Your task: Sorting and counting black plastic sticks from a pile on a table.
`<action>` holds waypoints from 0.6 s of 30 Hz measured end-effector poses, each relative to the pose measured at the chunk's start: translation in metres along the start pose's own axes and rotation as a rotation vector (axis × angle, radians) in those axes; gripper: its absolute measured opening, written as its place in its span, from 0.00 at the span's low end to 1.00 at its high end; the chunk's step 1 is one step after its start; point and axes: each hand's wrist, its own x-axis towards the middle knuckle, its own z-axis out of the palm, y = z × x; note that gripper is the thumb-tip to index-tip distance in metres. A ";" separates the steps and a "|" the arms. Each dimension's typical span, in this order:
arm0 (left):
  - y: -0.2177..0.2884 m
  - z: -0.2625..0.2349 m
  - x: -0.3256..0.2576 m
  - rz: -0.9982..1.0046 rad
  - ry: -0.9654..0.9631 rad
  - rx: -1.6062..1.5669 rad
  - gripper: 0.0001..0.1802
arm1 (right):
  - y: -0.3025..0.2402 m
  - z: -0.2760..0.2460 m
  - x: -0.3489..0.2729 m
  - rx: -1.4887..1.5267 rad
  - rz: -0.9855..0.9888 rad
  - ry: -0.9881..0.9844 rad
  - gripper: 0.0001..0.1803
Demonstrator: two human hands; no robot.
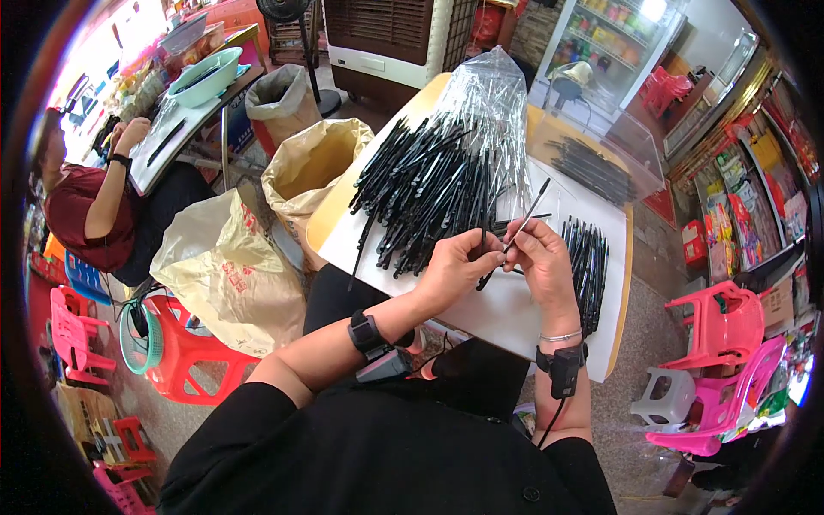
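Observation:
Between my two hands, over the near part of the white tabletop, is a slim black stick. It slants up to the right, and its exact kind cannot be told. My left hand has thumb and fingers pinched at its lower part. My right hand pinches it a little higher. Just beyond my left hand spreads a big heap of similar black sticks, partly under a clear plastic bag. Right of my right hand lies a neater row of black sticks.
A clear plastic box with dark sticks stands at the table's far right. Left of the table are an open lined sack, a cream bag and a red stool. Another person sits at the left table. Pink chairs stand right.

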 end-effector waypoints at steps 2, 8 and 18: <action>-0.002 0.000 0.000 0.010 0.002 0.026 0.06 | -0.003 0.002 -0.001 0.004 -0.001 0.001 0.08; 0.002 0.006 0.000 0.047 0.044 0.072 0.08 | 0.002 0.002 0.000 -0.136 -0.064 0.049 0.08; 0.002 0.004 0.000 -0.016 0.016 0.051 0.09 | 0.004 0.012 -0.003 -0.381 -0.183 0.089 0.11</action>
